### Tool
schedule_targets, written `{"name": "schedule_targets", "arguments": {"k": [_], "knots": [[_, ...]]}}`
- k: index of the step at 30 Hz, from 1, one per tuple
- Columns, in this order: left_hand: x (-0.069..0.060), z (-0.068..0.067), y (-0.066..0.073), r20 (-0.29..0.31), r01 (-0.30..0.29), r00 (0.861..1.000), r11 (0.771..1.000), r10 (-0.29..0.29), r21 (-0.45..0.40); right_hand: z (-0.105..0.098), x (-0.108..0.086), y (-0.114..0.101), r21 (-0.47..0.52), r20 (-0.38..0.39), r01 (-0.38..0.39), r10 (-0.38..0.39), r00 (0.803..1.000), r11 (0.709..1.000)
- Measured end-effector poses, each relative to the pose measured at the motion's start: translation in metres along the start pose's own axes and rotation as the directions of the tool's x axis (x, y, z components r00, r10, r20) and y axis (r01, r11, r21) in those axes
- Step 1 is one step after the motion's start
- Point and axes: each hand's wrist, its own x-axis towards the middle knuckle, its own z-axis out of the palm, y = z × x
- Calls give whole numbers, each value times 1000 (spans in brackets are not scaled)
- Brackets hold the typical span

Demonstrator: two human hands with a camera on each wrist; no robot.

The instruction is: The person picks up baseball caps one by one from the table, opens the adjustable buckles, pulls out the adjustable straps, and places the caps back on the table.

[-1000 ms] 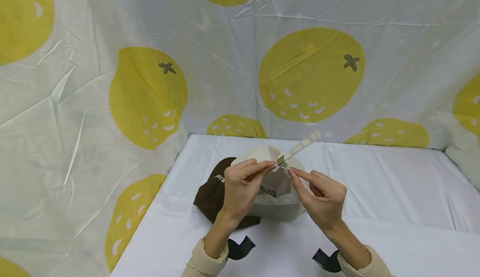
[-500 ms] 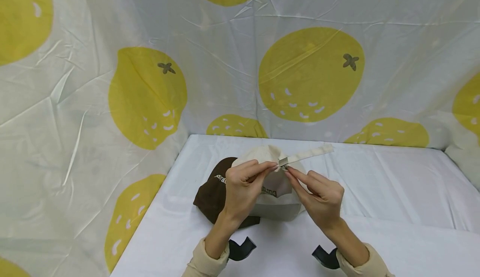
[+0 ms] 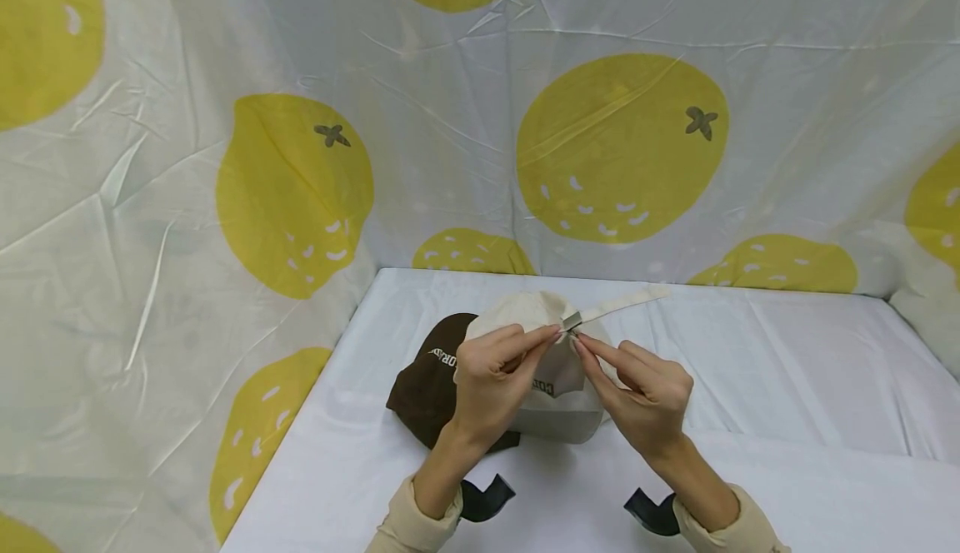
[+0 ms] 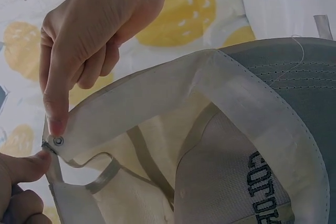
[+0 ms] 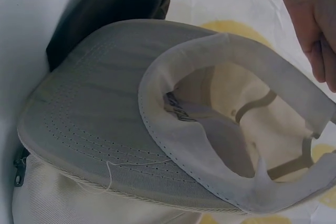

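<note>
A cream baseball cap (image 3: pixel 566 411) hangs brim-down over the table, its back strap (image 3: pixel 626 301) sticking out to the right from a metal buckle (image 3: pixel 572 321). My left hand (image 3: pixel 487 378) pinches the cap's back between thumb and index finger at the buckle's left. With the same kind of pinch, my right hand (image 3: pixel 645 386) grips just below and right of the buckle. The left wrist view shows a round metal snap (image 4: pixel 59 141) under the right hand's (image 4: pixel 89 45) index finger, near the left thumb. In the right wrist view only the left hand (image 5: pixel 315 24) appears.
Behind the cream cap on the left, a brown baseball cap (image 3: pixel 420 395) with white lettering lies on the white-covered table (image 3: pixel 787 370). Lemon-print cloth (image 3: pixel 450 120) hangs at the back and left. Black curved bands (image 3: pixel 487 499) show at both wrists.
The strap's free end has swung down and to the right from its upward slant. Both hands stay almost in place, pinching close together, and the metal buckle has tilted.
</note>
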Motion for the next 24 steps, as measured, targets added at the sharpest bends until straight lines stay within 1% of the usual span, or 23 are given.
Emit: {"name": "schedule_targets", "arguments": {"k": [4, 12, 19, 24], "knots": [[-1, 1, 0, 3, -27, 1000, 999, 26, 23, -1, 0, 0, 5, -9, -11, 11, 1000, 1000], [0, 1, 0, 11, -36, 999, 999, 36, 7, -3, 1, -1, -17, -23, -32, 32, 999, 999], [1, -2, -3, 8, -28, 1000, 999, 28, -34, -5, 4, 0, -28, -52, -54, 53, 997, 998], [1, -4, -4, 13, -21, 1000, 999, 22, -45, -6, 5, 0, -32, -62, -61, 59, 996, 998]]}}
